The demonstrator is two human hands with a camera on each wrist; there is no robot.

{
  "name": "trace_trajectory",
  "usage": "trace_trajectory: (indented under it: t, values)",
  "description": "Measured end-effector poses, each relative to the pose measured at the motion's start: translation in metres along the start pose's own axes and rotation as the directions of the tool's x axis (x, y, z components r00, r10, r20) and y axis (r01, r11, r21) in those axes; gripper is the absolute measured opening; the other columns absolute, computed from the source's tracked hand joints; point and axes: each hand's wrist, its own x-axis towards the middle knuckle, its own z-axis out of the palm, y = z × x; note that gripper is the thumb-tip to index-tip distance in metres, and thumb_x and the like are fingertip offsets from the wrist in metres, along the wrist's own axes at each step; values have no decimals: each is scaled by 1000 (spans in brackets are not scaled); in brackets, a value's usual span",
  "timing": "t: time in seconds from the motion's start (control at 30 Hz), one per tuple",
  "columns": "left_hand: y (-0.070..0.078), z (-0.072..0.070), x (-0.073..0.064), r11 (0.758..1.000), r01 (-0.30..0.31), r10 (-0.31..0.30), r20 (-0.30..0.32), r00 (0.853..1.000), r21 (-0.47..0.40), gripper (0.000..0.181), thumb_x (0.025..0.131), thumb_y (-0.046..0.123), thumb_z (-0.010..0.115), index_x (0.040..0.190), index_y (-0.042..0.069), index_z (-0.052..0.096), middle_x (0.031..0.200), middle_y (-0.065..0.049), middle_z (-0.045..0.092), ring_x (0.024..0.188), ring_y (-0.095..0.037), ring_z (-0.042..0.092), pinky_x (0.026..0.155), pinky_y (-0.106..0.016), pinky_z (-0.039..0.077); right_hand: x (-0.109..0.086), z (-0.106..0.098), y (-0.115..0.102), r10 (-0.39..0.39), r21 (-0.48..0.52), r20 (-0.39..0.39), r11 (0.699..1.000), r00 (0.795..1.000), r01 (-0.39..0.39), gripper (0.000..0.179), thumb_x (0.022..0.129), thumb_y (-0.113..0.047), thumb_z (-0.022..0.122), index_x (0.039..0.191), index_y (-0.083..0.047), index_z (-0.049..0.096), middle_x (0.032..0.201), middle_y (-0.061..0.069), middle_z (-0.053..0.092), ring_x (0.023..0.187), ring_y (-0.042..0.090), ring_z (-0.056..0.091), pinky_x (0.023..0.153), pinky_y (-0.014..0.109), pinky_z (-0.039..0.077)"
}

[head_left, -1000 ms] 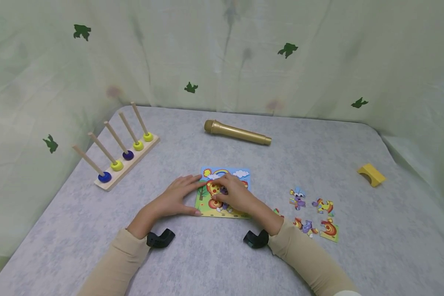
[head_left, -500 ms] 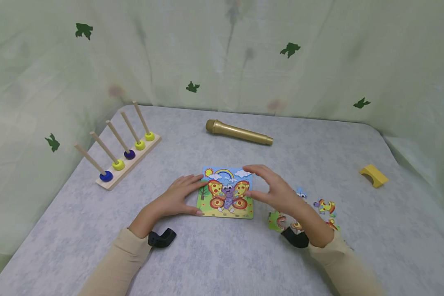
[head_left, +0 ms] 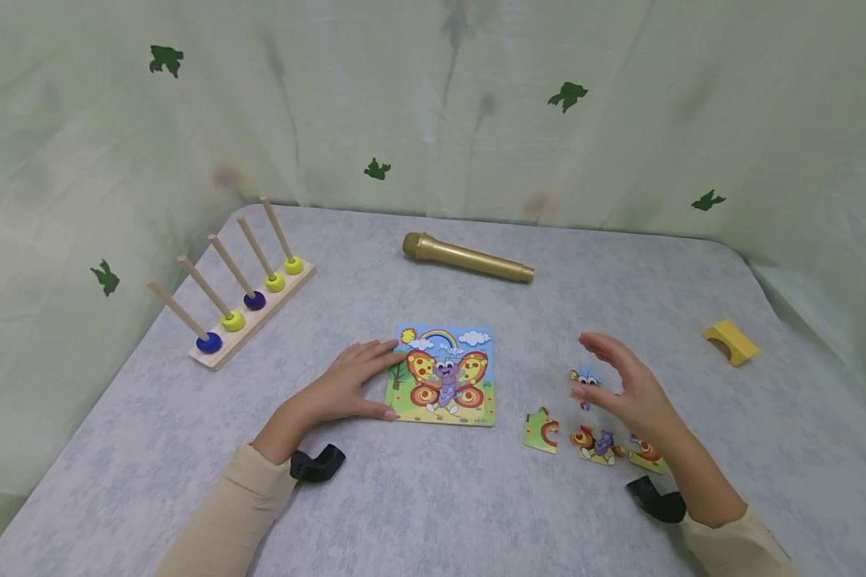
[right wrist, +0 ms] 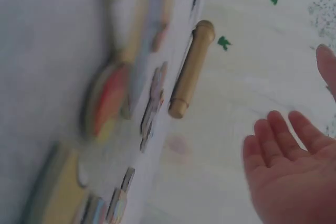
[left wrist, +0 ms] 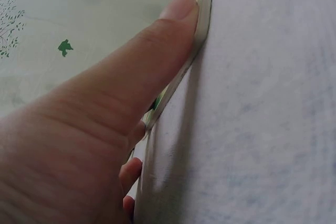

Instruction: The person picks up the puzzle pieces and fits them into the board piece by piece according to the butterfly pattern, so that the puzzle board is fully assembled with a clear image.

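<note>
My left hand [head_left: 346, 382] rests along the left edge of a square butterfly puzzle board [head_left: 443, 377]. Its fingers touch the upper edge and its thumb [left wrist: 157, 45] lies on the near corner. My right hand [head_left: 638, 397] holds nothing; fingers and thumb are spread apart above loose puzzle pieces. Under it lies a piece with a blue-and-purple face [head_left: 587, 377]. Nearer are a green corner piece [head_left: 540, 431], a purple-bodied piece [head_left: 597, 445] and an orange-swirled piece [head_left: 646, 455], partly covered. One other piece, seen earlier, is hidden by the hand.
A gold toy microphone [head_left: 469, 258] lies at the back. At the left stands a wooden peg rack [head_left: 256, 320] with blue and yellow rings. A yellow arch block [head_left: 731, 343] sits at the far right. A pale curtain [head_left: 433, 104] hangs behind the table.
My right hand has lifted off the puzzle board and moved right, over the loose pieces. The whole butterfly picture now shows. My left hand has stayed at the board's edge.
</note>
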Motion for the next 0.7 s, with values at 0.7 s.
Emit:
trace_trajectory:
  t: [0.7]
  values:
    - [2,-1,0,1000,8,-8,5,1000,-10,87,68,62,64,139,21,37,147,-4,21,133,-29,14,105,-44,5,-5,1,50,183,1,127,983,975,-185,80,75,-28,73,137,-3,30,136,18,36,124,37,29,96,58,24]
